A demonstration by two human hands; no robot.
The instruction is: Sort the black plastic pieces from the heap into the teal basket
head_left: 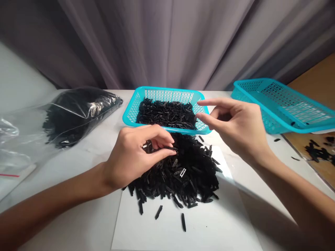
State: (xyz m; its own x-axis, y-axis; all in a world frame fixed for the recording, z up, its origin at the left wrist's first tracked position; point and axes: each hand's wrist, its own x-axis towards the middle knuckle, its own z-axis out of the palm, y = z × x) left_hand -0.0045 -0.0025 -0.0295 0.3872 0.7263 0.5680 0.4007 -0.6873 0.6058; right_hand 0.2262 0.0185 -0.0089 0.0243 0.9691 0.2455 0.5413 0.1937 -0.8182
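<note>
My left hand (141, 150) pinches a small black strip-shaped plastic piece (171, 148) between thumb and fingers. Beneath it spreads a heap of similar black pieces (193, 174) on a white sheet (146, 230). One white outlined piece (183, 173) stands out on the heap. My right hand (235, 122) hovers at the right end of a blue plastic basket (167, 131), thumb and index finger apart, with nothing seen between them. The basket holds many more black pieces (167, 113). My left hand hides part of the heap and of the basket's front rim.
A clear plastic bag (86, 111) full of black pieces lies at the left. At the right stands a second blue basket (272, 122) with a few pieces in it. More pieces (319, 151) lie on a brown surface beyond it. A grey curtain (167, 42) hangs behind.
</note>
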